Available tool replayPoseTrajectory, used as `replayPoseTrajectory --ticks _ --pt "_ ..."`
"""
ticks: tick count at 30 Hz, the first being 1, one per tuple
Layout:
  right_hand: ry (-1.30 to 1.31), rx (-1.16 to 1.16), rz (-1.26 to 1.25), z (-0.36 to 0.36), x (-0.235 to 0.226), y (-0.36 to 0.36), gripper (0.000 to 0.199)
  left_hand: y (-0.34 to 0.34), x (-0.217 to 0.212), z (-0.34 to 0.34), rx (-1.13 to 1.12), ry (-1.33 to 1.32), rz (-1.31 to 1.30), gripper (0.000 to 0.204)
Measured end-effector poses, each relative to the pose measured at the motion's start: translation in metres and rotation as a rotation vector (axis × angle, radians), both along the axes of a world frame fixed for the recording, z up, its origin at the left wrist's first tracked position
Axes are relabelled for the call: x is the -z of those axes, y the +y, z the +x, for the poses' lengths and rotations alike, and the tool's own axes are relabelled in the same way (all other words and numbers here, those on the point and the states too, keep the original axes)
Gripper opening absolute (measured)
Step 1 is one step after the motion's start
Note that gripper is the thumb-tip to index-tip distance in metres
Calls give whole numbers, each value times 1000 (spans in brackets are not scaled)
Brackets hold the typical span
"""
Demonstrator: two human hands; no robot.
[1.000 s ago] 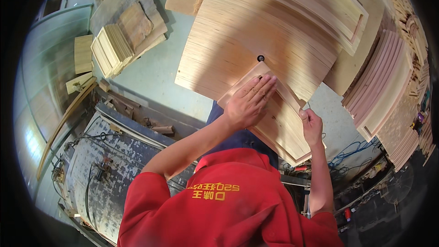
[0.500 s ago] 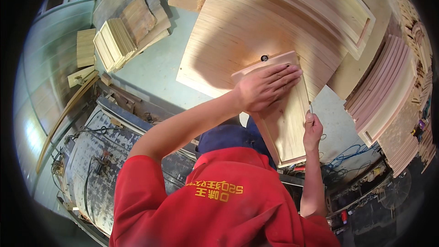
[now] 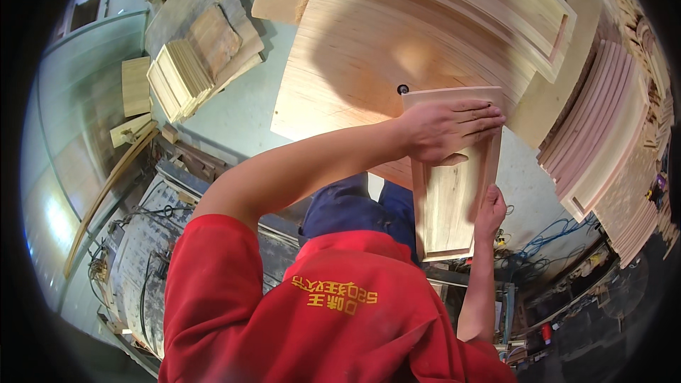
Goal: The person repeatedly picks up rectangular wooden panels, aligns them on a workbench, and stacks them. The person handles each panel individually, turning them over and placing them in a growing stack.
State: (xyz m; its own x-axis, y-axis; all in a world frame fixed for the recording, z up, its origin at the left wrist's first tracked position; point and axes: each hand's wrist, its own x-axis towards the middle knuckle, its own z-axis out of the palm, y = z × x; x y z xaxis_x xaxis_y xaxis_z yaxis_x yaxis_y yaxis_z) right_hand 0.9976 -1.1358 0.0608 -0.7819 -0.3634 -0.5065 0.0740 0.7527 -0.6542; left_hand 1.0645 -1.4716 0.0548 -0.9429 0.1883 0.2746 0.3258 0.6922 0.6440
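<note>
A framed wooden cabinet door (image 3: 447,220) lies partly on the wooden work table (image 3: 333,92), its near part jutting past the table toward my body. My left hand (image 3: 454,128) rests flat across the door's far end, fingers stretched out together and pointing right. At the door's right long edge, my right hand (image 3: 491,213) is closed on the rim, with the fingertips partly hidden. A small round black bit (image 3: 403,89) stands up from the table top, right beside the door's far left corner.
A large framed panel (image 3: 489,7) lies across the table's far side. Several stacked door panels (image 3: 596,120) stand at the right, and a pile of smaller frames (image 3: 177,78) at the left. Blue cables (image 3: 546,241) trail over the floor at the lower right.
The door has swung from a slant to nearly straight and shifted right at its far end. My left hand has moved right with it; my right hand has slid slightly nearer my body.
</note>
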Motion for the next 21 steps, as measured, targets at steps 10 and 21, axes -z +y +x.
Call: replayPoseTrajectory --ticks 10,21 --pt "33 -356 74 -15 -22 -17 46 60 -29 109 -491 -250 -204 67" --pt "-185 284 266 -22 -26 164 63 72 -41 123 -721 -331 -251 54"
